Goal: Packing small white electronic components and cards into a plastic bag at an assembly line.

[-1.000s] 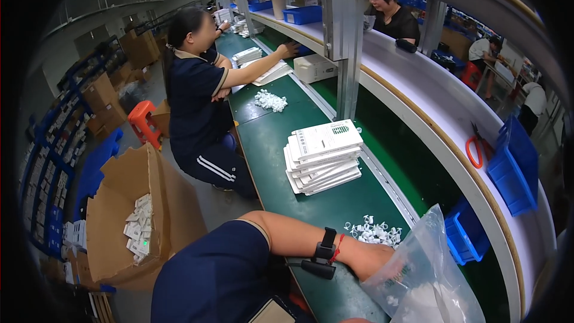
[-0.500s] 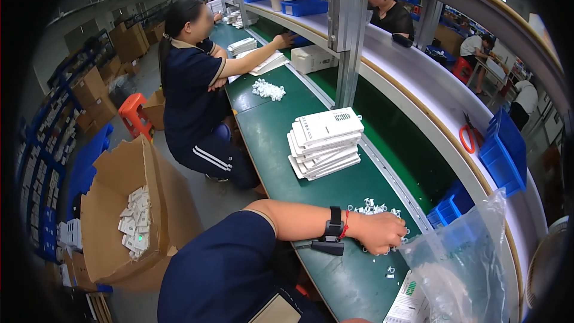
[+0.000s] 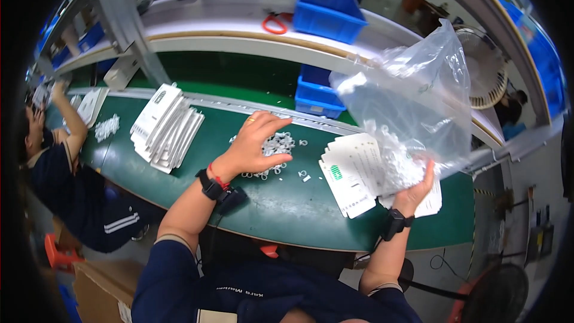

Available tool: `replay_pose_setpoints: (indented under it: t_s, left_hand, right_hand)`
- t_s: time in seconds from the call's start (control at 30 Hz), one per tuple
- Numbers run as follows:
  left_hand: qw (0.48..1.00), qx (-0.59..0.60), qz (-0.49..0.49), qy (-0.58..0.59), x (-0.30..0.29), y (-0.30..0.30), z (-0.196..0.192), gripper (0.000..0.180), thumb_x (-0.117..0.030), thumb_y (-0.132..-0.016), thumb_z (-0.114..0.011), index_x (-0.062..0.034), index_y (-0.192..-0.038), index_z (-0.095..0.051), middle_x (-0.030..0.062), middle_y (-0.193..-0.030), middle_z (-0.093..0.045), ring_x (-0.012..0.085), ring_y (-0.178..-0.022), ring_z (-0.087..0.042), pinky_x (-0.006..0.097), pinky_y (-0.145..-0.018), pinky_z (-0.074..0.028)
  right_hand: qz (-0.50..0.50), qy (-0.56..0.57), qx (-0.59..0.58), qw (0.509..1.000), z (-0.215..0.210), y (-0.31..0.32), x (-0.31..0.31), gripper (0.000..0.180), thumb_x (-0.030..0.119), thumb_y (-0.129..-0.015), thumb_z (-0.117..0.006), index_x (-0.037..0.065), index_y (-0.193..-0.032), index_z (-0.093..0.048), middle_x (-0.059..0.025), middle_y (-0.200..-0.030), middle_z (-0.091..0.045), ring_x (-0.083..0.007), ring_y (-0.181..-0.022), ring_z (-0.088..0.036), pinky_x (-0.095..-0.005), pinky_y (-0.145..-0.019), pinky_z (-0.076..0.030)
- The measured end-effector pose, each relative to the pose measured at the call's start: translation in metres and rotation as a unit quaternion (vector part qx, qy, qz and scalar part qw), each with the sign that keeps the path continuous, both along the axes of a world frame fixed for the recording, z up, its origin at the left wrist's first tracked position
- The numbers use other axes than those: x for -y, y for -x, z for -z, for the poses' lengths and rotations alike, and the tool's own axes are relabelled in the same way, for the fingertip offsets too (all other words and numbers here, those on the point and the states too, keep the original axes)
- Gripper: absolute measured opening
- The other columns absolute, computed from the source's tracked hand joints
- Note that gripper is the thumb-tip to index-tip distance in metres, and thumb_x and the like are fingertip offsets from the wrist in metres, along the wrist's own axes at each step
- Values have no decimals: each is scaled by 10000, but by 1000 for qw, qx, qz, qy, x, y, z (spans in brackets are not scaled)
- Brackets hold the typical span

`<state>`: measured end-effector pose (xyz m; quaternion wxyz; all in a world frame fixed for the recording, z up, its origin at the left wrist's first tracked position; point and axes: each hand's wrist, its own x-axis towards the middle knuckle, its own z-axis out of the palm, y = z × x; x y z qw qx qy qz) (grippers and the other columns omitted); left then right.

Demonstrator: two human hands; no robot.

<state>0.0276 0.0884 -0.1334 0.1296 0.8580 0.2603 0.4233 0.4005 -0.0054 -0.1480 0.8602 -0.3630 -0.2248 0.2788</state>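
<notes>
My left hand (image 3: pixel 257 146) is over a heap of small white ring-shaped plastic pieces (image 3: pixel 278 143) on the green bench. Its fingers and thumb are spread, with nothing between them. My right hand (image 3: pixel 415 188) grips the lower part of a clear plastic bag (image 3: pixel 412 96), which bulges upward. Many small white pieces (image 3: pixel 397 158) are gathered at the bag's bottom. Under and beside the bag lie fanned white printed cards or flat boxes (image 3: pixel 350 173), partly covered by it. A few loose pieces (image 3: pixel 305 176) rest between the heap and these cards.
A leaning stack of white flat boxes (image 3: pixel 167 128) stands to the left on the green bench (image 3: pixel 251 215). Blue bins (image 3: pixel 329 12) and red-handled scissors (image 3: pixel 275 24) are on and below the shelf. A co-worker (image 3: pixel 72 179) sits at far left; a fan (image 3: pixel 481 66) stands right.
The view has swung to the right. My left hand, earlier down on the heap with curled fingers, is now opened above it. My right hand has come into view on the bag.
</notes>
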Motion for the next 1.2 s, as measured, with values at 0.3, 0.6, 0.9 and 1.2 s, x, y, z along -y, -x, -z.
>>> replay_pose_setpoints:
  t_s: [0.3,0.6,0.9,1.2]
  left_hand:
    - [976,72,108,178,46,-24,-44,1076,-465,-671,-825,-36,-1478,-257,175,-1420,-421,327,-1326,-381,458,-1060,-329]
    - [713,467,135,504,72,13,-58,380,-174,-964,-562,-30,-1306,-481,76,-1137,-617,183,-1032,-609,335,-894,-497]
    - [772,591,-75,222,108,219,-97,249,-182,-961,-552,-18,-1145,-588,102,-1061,-641,217,-991,-630,369,-875,-514]
    - [712,581,-392,48,109,438,-75,370,-142,-889,-664,49,-1188,-560,100,-1118,-626,213,-959,-612,357,-840,-487]
  right_hand:
    - [-175,-30,-175,968,-10,102,-2,363,309,-976,-475,5,-1152,-568,-139,-1131,-627,-286,-1021,-615,-423,-902,-497]
    - [-381,-52,43,922,-19,203,3,484,193,-971,-527,-40,-1372,-390,-173,-1266,-539,-269,-1164,-535,-395,-1006,-421]
    - [-384,39,174,906,-8,163,16,286,129,-966,-523,-53,-1185,-544,-172,-1083,-637,-242,-971,-643,-329,-870,-513]
    - [-392,75,168,901,-6,165,29,137,57,-943,-543,-53,-1004,-596,-149,-942,-663,-211,-836,-648,-320,-793,-526]
